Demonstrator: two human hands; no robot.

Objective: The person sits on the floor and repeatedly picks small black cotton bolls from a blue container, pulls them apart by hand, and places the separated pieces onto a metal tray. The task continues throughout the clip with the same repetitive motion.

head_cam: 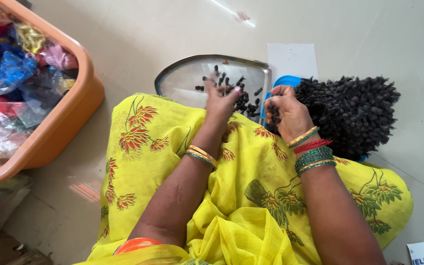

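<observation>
Right hand (286, 114): our grip is curled shut around a few dark seeds, held just beside the large heap of dark seeds (352, 115) on the blue tray (284, 80). Left hand (222, 100): fingers loosely spread, palm down, over the steel plate (182, 78), touching the scattered dark seeds (245, 103) near its right rim. Both forearms rest across our yellow flowered cloth (251, 196). An orange tub (72, 120) of coloured plastic packets (11, 78) stands on the floor (138, 34), well apart to the left.
</observation>
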